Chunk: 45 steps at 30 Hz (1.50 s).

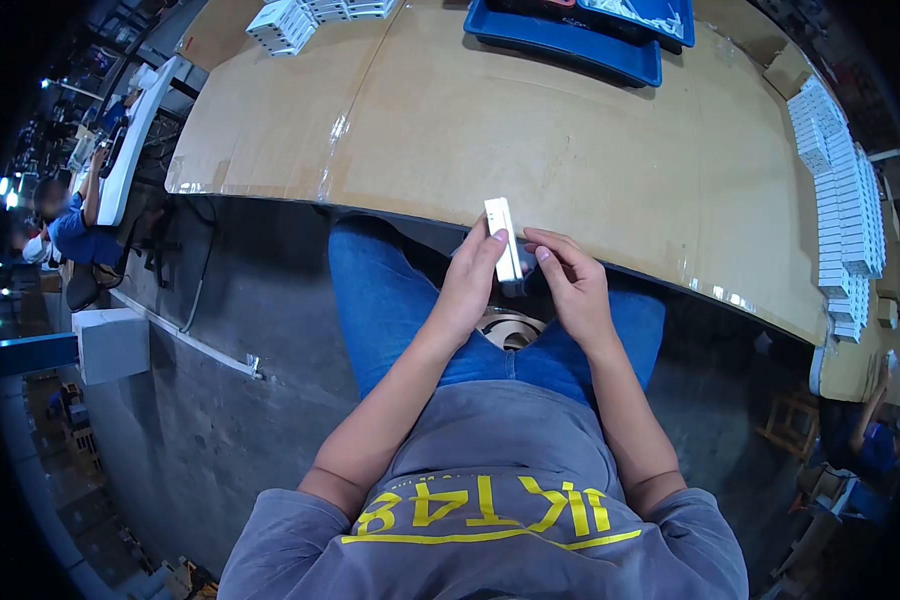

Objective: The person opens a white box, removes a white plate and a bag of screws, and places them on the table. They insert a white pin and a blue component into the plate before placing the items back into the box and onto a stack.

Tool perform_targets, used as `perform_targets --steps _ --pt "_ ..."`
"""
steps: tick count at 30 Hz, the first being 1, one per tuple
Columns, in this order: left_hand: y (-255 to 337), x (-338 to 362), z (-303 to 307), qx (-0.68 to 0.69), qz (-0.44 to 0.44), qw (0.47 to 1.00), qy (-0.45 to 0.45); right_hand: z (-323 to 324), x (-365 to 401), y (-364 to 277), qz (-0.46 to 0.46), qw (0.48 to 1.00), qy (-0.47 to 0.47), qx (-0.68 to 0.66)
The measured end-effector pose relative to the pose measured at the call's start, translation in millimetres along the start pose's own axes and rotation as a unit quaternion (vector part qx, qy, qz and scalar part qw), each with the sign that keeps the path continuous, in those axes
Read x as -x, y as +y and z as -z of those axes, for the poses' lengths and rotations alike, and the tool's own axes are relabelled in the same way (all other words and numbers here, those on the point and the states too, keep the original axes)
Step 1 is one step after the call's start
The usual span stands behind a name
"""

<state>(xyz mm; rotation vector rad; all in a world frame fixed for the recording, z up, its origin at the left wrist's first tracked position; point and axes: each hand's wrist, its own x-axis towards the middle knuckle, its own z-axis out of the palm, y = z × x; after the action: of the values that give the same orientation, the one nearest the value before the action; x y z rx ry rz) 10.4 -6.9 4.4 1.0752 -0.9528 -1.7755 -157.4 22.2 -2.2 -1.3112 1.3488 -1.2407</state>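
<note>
White block (502, 238) stands upright over the lap at the table (570, 150) edge, left hand (470, 285) pinching its side and right hand (573, 290) fingertips closed on its lower end, so an even two-sided grip likely keeps it straight.

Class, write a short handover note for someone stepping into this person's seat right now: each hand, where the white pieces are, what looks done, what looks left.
Left hand: grips the white piece, thumb on its face.
Right hand: fingertips pinch its lower end.
Place: the piece is held over the near edge of the table.
Done, seemingly: stacked white pieces line the right edge, and there are more at the far left corner.
Left: the piece in hand is not yet set down.
Nearby: blue trays on the far side, brown ring on the lap.
</note>
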Motion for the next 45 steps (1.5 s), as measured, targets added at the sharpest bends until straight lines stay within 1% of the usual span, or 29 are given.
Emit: perform_targets --steps 2,3,5,6,9,10,13,16,19,20,23,24,26,29,32,35,38,41,43,45 --pt "3 4 -2 -0.020 -0.048 0.999 -0.004 0 0 8 -0.019 1.000 -0.009 -0.015" --pt "4 5 0 -0.053 -0.080 0.995 -0.021 -1 -2 4 -0.029 0.999 -0.014 -0.023" --pt "6 6 2 -0.117 -0.144 0.981 -0.055 4 -2 -12 -0.150 0.979 -0.033 -0.133" --pt "8 6 2 -0.128 -0.153 0.977 -0.069 6 -2 -26 -0.209 0.959 -0.042 -0.187" --pt "12 12 -1 -0.182 -0.193 0.959 -0.098 8 -1 -46 -0.205 0.955 -0.047 -0.209" --pt "14 13 -2 -0.168 -0.171 0.965 -0.107 11 -1 -45 -0.194 0.962 -0.061 -0.180" --pt "7 8 3 -0.196 -0.242 0.944 -0.109 6 1 -36 -0.108 0.968 -0.047 -0.221" --pt "12 15 -7 -0.004 -0.151 0.979 -0.136 0 5 -30 -0.036 0.978 -0.056 -0.196" --pt "17 17 -19 -0.043 -0.132 0.987 -0.078 -4 6 -25 0.050 0.990 -0.071 -0.109" --pt "15 16 -20 -0.081 -0.147 0.983 -0.077 -7 8 -26 0.060 0.992 -0.055 -0.095" --pt "0 14 -23 -0.035 -0.173 0.982 -0.066 -17 13 -27 0.100 0.993 0.001 -0.064" --pt "0 14 -23 -0.038 -0.183 0.980 -0.067 -17 14 -28 0.119 0.992 0.004 -0.033" --pt "2 14 -23 -0.046 -0.204 0.976 -0.067 -17 13 -30 0.158 0.987 0.010 0.028" --pt "4 16 -25 -0.047 -0.203 0.976 -0.057 -20 13 -20 0.226 0.969 0.019 0.101" --pt "0 15 -20 -0.095 -0.206 0.973 -0.033 -19 14 -16 0.257 0.956 0.011 0.139" --pt "-2 17 -17 -0.076 -0.188 0.978 -0.040 -19 16 -12 0.251 0.959 0.004 0.130" --pt "-4 17 -16 -0.084 -0.202 0.975 -0.030 -19 14 -12 0.261 0.959 -0.010 0.114" --pt "5 18 -17 -0.071 -0.208 0.975 -0.021 -21 12 -25 0.228 0.970 -0.021 0.078" --pt "14 19 -19 -0.071 -0.242 0.968 -0.008 -21 12 -25 0.150 0.989 -0.013 -0.008" --pt "15 19 -19 -0.084 -0.282 0.956 -0.005 -23 13 -31 0.030 0.991 -0.022 -0.129"
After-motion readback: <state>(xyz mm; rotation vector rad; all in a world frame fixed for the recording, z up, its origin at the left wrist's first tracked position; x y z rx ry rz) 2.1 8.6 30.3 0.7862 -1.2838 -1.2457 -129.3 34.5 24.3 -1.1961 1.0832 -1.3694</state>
